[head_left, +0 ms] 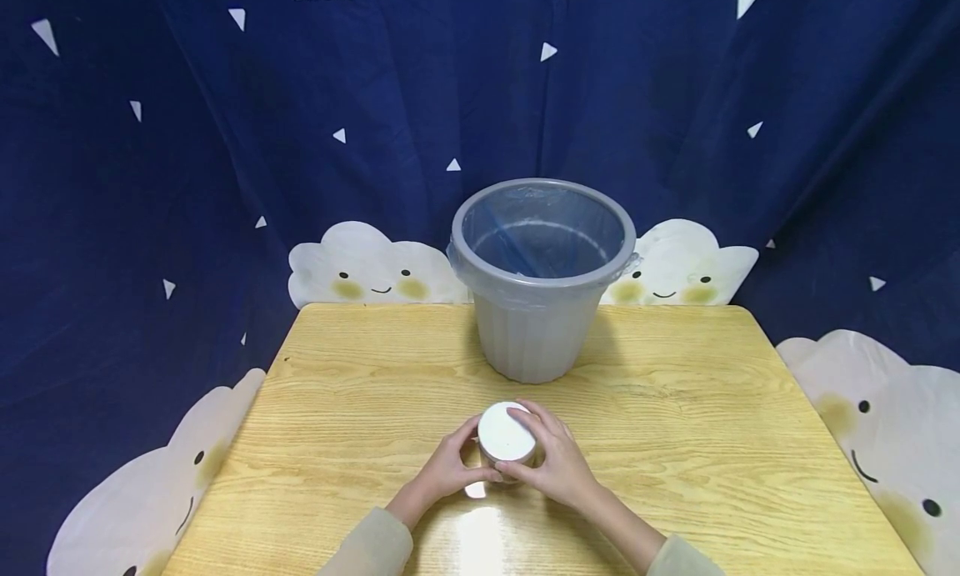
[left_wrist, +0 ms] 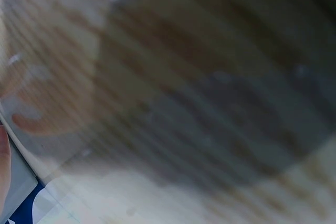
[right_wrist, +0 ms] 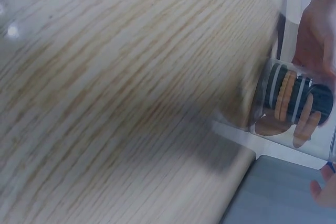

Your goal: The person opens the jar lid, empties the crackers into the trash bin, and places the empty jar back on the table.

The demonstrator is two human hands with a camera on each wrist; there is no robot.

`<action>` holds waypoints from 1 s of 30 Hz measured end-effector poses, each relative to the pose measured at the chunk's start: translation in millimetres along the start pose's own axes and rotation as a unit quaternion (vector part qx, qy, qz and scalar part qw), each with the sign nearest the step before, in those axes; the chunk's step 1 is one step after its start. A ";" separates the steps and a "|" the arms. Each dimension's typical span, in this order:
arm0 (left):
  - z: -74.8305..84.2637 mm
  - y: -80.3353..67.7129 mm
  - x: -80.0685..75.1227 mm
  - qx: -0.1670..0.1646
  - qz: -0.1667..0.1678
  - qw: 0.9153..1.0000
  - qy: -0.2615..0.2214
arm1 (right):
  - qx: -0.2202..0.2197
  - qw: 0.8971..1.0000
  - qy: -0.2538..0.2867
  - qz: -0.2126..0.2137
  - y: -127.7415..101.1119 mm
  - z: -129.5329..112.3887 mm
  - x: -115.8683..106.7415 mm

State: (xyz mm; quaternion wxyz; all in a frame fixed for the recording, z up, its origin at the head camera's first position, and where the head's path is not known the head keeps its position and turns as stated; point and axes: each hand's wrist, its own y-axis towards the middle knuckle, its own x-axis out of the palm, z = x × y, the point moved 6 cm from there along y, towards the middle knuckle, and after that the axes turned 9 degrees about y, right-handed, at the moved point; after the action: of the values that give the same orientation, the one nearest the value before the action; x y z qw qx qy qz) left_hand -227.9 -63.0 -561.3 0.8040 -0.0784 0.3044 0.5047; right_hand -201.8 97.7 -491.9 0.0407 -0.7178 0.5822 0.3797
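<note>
A clear jar with a round white lid is held upright over the table. My left hand grips it from the left, fingers and thumb spread round its side. From the right, my right hand holds the lid by its edge, thumb at the near side and fingers reaching over the far side. Stacked dark and light-brown sandwich cookies show through the jar wall in the right wrist view. Only blurred wood grain and shadow fill most of the left wrist view.
A grey bin with a clear plastic liner stands at the back of the wooden table, beyond the jar. A dark blue curtain with white clouds and triangles hangs behind and at both sides.
</note>
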 end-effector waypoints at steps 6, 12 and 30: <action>-0.1 0.2 0.2 0.006 0.003 1.000 0.001 | -0.013 1.000 -0.003 -0.007 0.9 -1.8 -1.2; -0.3 0.4 0.6 0.008 0.000 1.000 -0.002 | -0.025 0.999 -0.004 -0.020 2.3 -1.8 -3.5; 0.6 0.9 0.2 0.009 0.005 1.000 -0.013 | -0.044 0.995 0.008 -0.094 10.8 3.2 -7.4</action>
State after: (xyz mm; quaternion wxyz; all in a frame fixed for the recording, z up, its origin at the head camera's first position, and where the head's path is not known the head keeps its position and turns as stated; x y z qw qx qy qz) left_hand -228.3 -62.1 -560.8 0.8060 -0.0634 0.2992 0.5068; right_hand -213.1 101.8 -485.6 0.0395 -0.7736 0.4949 0.3938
